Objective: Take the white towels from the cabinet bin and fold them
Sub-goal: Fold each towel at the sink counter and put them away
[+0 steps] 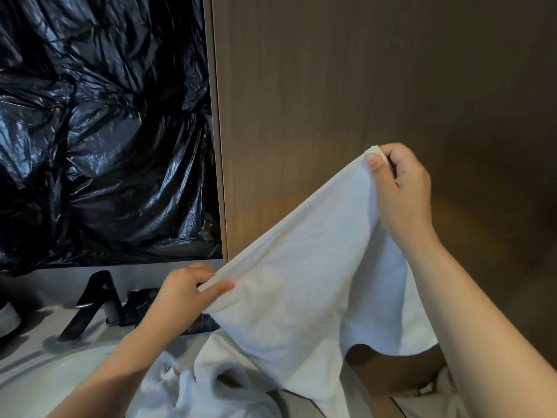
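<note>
Crinkled black plastic sheet (99, 131); black faucet (90, 306) below.

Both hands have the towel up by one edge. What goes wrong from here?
1. The left hand pinches the white towel lower than the right hand, so the top edge slants and the fold may skew.
2. Its lower part drapes onto the heaped white cloth below and may drag it along.
3. The black faucet stands near the left hand; a swinging edge might catch it.
</note>
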`<state>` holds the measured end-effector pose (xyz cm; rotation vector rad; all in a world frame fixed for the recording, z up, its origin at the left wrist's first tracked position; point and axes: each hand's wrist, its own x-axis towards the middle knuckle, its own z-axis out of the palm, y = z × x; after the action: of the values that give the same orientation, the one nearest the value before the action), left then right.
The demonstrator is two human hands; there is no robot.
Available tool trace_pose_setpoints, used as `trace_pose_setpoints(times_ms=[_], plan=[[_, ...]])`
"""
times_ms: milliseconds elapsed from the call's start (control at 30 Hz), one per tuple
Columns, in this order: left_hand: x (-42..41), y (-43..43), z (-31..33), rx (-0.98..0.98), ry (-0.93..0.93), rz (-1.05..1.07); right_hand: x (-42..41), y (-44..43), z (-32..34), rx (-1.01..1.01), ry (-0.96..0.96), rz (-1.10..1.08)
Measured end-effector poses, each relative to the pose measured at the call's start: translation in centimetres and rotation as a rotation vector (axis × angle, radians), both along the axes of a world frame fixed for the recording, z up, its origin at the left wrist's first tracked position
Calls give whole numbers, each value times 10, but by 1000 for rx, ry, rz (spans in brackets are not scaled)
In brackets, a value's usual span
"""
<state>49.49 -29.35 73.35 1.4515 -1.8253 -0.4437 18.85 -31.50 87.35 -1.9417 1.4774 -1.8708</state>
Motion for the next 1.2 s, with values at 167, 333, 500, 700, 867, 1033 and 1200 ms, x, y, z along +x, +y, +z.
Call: trace_pose_setpoints(times_ms=[167,333,500,700,867,1033,1200], plan=[[15,-8,2,49,-50,83,-5,-7,-2,-9,-7,-10],[24,-11,12,30,-23,129,-8,-15,-6,-4,2,-30],[37,-24,35,-68,10,260,-19,-19,-2,-22,-28,-94],[25,-38,75,-208,173,322,-32,-28,0,-50,-82,-167],[19,-51,110,-374,169,346,-42,-31,6,-66,-137,-205],[4,-55,132,-348,574,355,-52,-35,7,-91,-175,-257],[-2,-60,129,-304,774,338,-50,-34,3,-102,-196,-269]])
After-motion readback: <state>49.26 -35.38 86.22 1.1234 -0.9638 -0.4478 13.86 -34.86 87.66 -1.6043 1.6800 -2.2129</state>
